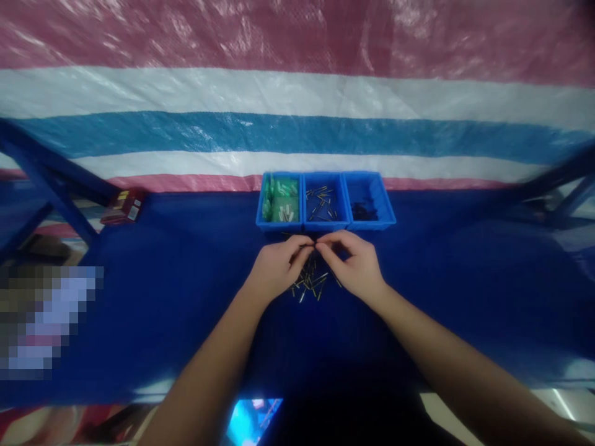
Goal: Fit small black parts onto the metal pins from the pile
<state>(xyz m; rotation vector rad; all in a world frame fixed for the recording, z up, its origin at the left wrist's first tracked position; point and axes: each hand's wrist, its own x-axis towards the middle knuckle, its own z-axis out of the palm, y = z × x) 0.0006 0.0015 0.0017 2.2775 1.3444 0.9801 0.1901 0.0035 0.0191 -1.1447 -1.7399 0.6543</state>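
My left hand (282, 265) and my right hand (354, 263) meet fingertip to fingertip just in front of the blue bins. Both pinch closed; whatever lies between the fingers is too small and hidden to name. Below them on the dark blue tabletop lies a loose heap of thin metal pins (309, 282), brass and silver in colour, partly covered by the hands. The middle bin (325, 224) holds similar slim metal pieces. In the left bin (279, 227) are green plastic bags and small white-silver pieces. Small dark parts lie in the right bin (374, 224).
A dark red box (123, 206) with a label sits at the table's back left, beside a blue metal frame (51, 179). Another frame leg (553, 176) stands at the right. A striped plastic sheet (297, 133) hangs behind the table (465, 266). Something lit (253, 421) shows below the front edge.
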